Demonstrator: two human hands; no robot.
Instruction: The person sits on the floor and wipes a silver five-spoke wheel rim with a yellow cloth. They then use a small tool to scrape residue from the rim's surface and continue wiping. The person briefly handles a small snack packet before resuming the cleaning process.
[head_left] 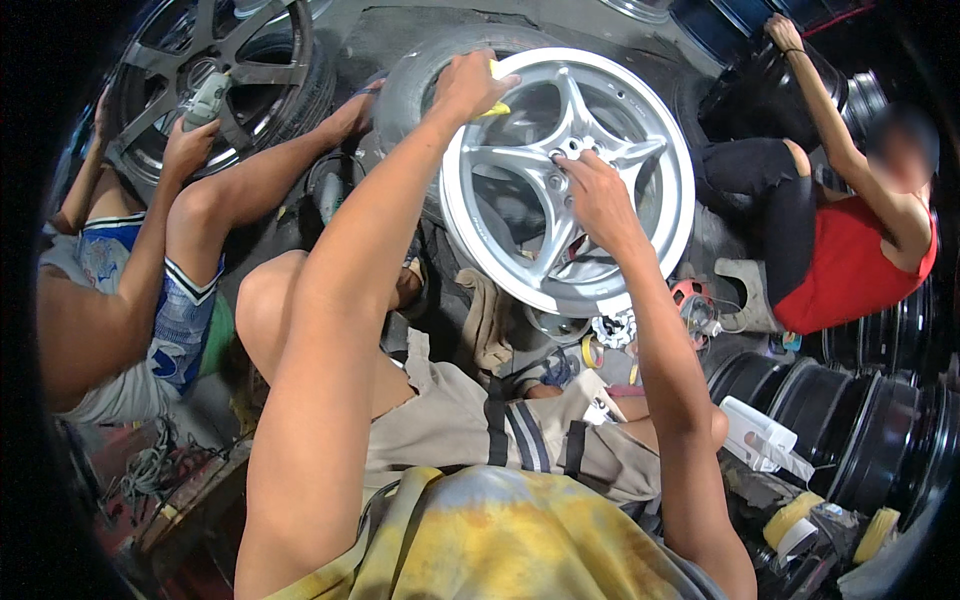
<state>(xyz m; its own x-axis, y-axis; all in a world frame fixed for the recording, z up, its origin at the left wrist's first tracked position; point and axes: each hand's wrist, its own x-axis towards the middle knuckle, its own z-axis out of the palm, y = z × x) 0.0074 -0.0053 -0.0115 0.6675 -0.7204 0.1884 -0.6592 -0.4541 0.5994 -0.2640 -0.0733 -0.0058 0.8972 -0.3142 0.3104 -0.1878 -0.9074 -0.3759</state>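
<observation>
A silver five-spoke wheel rim (470, 215) stands tilted in front of me, leaning by a grey tire (400, 95). My left hand (468, 88) is at the rim's upper left edge. Its fingers are closed round a yellow strip (497, 109), which looks like tape and is partly hidden by the hand. At the hub, my right hand (600, 200) has its fingertips hooked at the centre hole and lug holes, gripping the rim there. The palm side of that hand is hidden.
At left, a person holds a grey power tool (205, 100) against a dark wheel (135, 90). A person in a red top (850, 260) sits at right by black rims (860, 420). Tape rolls (790, 525), a beige cloth (485, 320) and a red-and-black tool (692, 300) lie around.
</observation>
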